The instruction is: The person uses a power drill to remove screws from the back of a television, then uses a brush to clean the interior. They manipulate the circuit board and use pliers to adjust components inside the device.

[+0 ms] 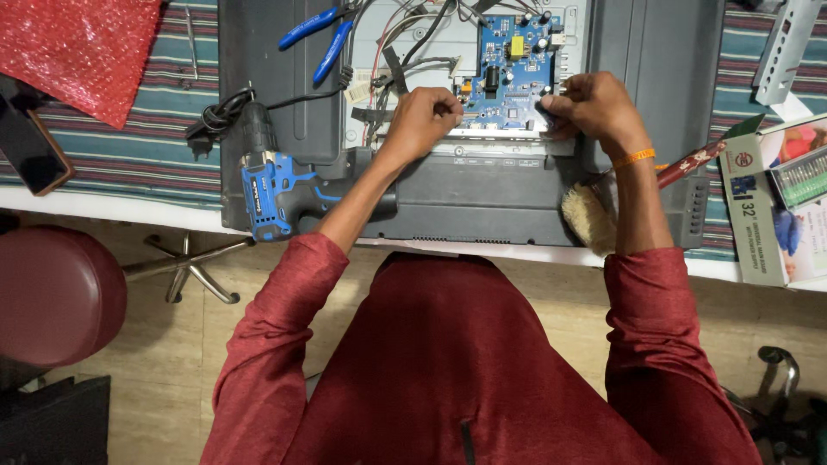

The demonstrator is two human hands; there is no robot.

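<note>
While both hands work at the lower edge of the blue board point(508, 73), the fingers of the left hand point(422, 116) are pinched together on something small at the board's lower-left corner; what they clamp is too small to tell. The right hand point(594, 105) is curled shut at the board's lower-right corner, thumb and fingers closed on the edge there.

Judgement: the step in hand looks like freeing or seating the board at its 2 lower corners. The next move would call for an even pull or press on both sides, clear of the wires point(405, 52) left of the board.

Board sits in the open back of the grey panel point(482, 194). Long axis runs away from the person, connectors along its right edge.

Left of the board: blue pliers point(320, 39), then a blue drill point(274, 194). Right and below: a brush point(594, 215).
</note>
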